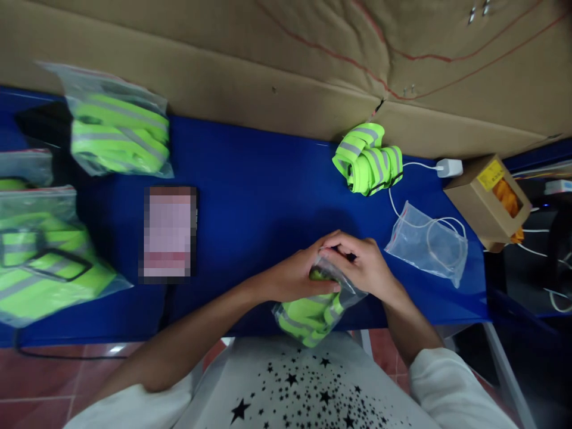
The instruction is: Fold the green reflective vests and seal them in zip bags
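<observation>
Close to my body, at the front edge of the blue table, both hands are on a clear zip bag (308, 319) with yellow-green reflective straps inside. My left hand (297, 274) lies across the bag with its thumb pressed on the plastic. The fingers of my right hand (364, 265) are closed on the bag's upper edge, next to the left fingertips. Part of the bag's opening is hidden behind the fingers. Beyond the hands lies a loose bundle of reflective straps (369, 161), and to the right a flat clear zip bag (426, 244).
Filled bags of straps lie at the left (120, 137), one nearer the front (44, 268). A blurred-out device (170, 232) rests on the blue table (250, 179). On the right are a white charger (449, 168) with its cable and a cardboard box (489, 202). Brown padding (201, 65) borders the back.
</observation>
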Motion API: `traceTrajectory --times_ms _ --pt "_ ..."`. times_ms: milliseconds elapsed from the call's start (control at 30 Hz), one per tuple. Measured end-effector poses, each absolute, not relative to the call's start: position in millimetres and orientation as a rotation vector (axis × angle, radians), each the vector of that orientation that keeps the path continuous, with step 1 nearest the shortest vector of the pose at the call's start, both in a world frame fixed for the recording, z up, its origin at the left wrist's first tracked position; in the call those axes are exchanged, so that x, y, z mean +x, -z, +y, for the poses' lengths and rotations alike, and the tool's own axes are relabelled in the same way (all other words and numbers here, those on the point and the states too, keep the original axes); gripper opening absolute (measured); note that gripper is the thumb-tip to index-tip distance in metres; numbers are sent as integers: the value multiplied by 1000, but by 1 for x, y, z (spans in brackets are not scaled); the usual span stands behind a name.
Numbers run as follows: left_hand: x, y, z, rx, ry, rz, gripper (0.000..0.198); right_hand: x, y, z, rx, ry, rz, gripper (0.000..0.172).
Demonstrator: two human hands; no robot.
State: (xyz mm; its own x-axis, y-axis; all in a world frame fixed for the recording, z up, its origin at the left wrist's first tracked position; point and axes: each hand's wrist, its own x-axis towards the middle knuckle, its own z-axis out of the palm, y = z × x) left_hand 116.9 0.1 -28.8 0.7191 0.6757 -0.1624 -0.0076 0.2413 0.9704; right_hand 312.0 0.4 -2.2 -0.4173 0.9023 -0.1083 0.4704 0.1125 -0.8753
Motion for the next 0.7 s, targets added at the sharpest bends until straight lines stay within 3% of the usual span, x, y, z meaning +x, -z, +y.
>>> traceTrajectory --times_ms 67,267,467,700 --pt "117 27 1 1212 -522 628 85 312 3 -1 -1292 -1220 -1899 11" --pt "100 14 14 1196 -440 623 92 327 2 2 -1436 -961 -1463 14" --pt "84 1 19 1508 -485 965 68 337 1 15 -1472 -762 -1195 27" --pt "43 -17 38 1866 -1080 1582 51 344 12 19 -1509 -746 -1280 28"
